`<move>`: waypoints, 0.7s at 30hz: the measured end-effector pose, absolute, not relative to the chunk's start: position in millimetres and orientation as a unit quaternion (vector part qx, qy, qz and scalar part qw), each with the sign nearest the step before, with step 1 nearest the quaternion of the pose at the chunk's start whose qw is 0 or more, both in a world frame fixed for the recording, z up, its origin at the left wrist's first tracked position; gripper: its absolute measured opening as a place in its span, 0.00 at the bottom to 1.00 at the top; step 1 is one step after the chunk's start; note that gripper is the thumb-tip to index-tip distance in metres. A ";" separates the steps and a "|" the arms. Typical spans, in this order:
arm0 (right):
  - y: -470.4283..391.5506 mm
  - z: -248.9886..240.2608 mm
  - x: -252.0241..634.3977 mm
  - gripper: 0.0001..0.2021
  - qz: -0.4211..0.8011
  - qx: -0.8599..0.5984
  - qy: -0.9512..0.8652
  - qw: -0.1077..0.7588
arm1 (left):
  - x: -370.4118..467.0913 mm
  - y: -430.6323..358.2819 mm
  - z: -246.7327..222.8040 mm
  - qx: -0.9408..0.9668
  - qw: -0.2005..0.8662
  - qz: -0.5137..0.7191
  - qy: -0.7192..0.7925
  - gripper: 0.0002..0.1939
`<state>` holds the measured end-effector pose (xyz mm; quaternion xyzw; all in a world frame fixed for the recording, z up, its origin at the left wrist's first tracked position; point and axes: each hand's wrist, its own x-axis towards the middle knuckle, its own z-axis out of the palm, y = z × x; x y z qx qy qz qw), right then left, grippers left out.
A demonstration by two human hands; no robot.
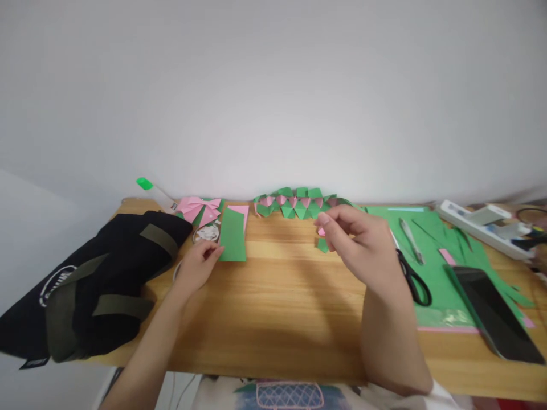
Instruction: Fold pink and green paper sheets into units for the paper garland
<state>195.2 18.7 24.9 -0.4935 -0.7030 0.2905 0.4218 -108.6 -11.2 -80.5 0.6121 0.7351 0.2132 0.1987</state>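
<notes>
My left hand (200, 266) has its thumb and forefinger pinched at the left edge of a green paper rectangle (233, 236). Part of a pink paper sheet (244, 212) shows behind that rectangle. Over the table's right half, my right hand (361, 239) is raised with its fingers closed in a pinch. Just below its thumb tip shows a small folded piece of green and pink paper (322, 245), partly hidden by the hand. I cannot make out whether the fingers hold it. Along the wall lies a row of folded green and pink paper pieces (299, 204).
Left stand a black bag (123, 273), a pink-and-green paper bow (200, 209), a green-capped tube (156, 193) and a roundish container with white bits (207, 232). Right lie green sheets (380, 219), black-handled scissors (414, 279), a slim cutter (411, 241), a phone (496, 313) and a power strip (482, 228).
</notes>
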 end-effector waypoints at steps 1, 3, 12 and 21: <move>20.8 22.2 193.4 0.14 0.307 -0.499 -0.698 0.412 | -105.1 -15.0 -73.3 0.627 0.195 0.251 0.712 0.17; 24.7 16.3 188.0 0.15 0.361 -0.505 -0.684 0.383 | -94.7 -22.9 -55.6 0.654 0.197 0.313 0.660 0.17; 26.1 7.4 166.8 0.18 0.579 -0.377 -0.637 0.342 | -31.3 -31.0 5.2 0.754 0.248 0.468 0.388 0.07; 19.0 20.1 183.9 0.16 0.628 -0.336 -0.584 0.390 | -13.6 -8.6 16.9 0.585 0.419 0.596 0.355 0.13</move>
